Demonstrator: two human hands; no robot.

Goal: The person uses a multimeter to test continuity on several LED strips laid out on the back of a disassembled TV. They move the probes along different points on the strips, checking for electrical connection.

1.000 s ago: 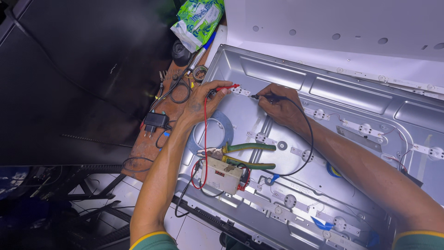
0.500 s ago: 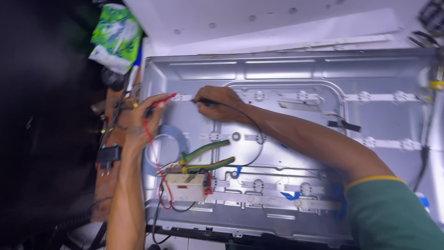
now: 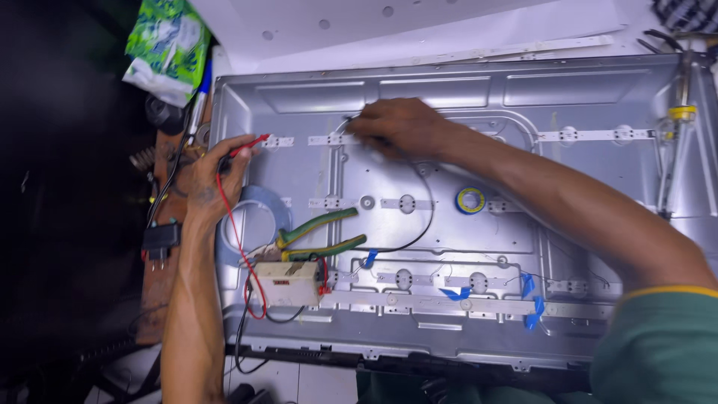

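The left hand (image 3: 209, 176) pinches a red probe (image 3: 250, 144) whose tip touches the white strip (image 3: 278, 141) at the upper left of the grey metal panel (image 3: 449, 82). The right hand (image 3: 400, 126) is closed on a black probe (image 3: 351, 123), on the next strip along. Green-handled pliers (image 3: 318, 236) and a cream tester box (image 3: 286, 283) lie on the panel's lower left

Lighting is bright and even over the grey metal back panel (image 3: 449, 247), with mild glare on its raised ribs and the white sheet (image 3: 419, 30) above it. The left margin falls into near-black shadow. The right hand (image 3: 400, 127) shows slight motion blur; elsewhere focus is adequate.
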